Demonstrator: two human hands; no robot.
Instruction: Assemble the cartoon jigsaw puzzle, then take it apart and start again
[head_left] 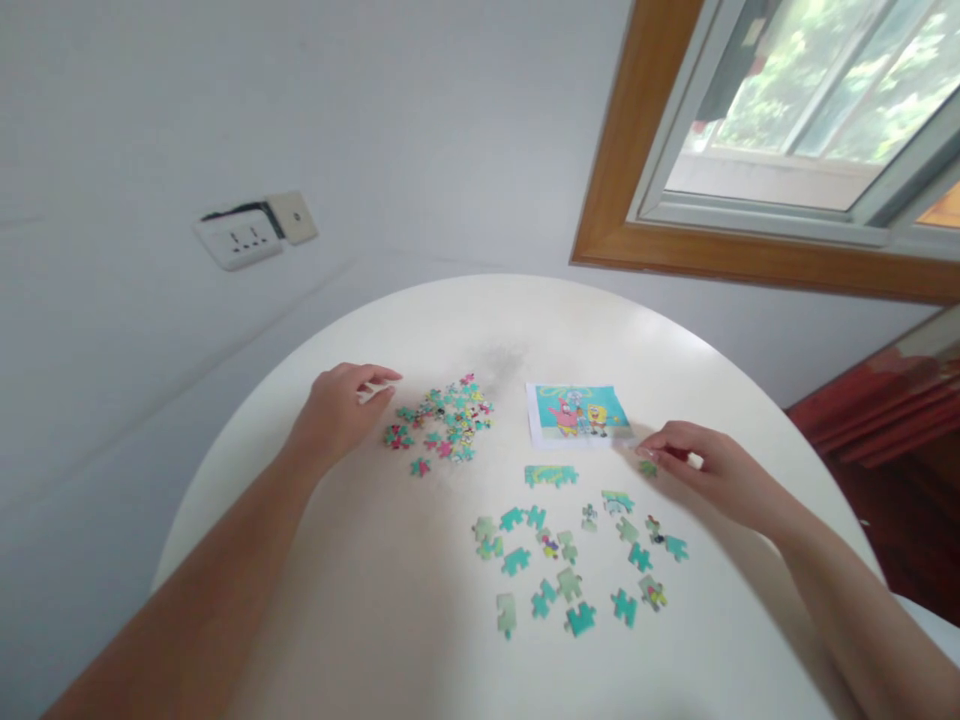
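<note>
My left hand [343, 408] is at the left edge of a loose pile of jigsaw puzzle pieces [450, 415]. Its thumb and forefinger are a little apart, with nothing visible between them. Over on the right, my right hand [694, 462] has its fingertips pinched together at a small green puzzle piece [648, 467], close to the lower right corner of a reference picture [577, 412]. That sheet shows a pink and a yellow cartoon figure on blue. Below it lies a joined strip of teal and yellow pieces [551, 476]. Several separate teal and pale green pieces [580, 619] are spread nearer me.
Everything lies on a round white table [360, 620] set against a pale wall [450, 130]. A wall socket [244, 238] is at the left. A wood-framed window [795, 130] is at the upper right, with red patterned cloth [885, 400] below it.
</note>
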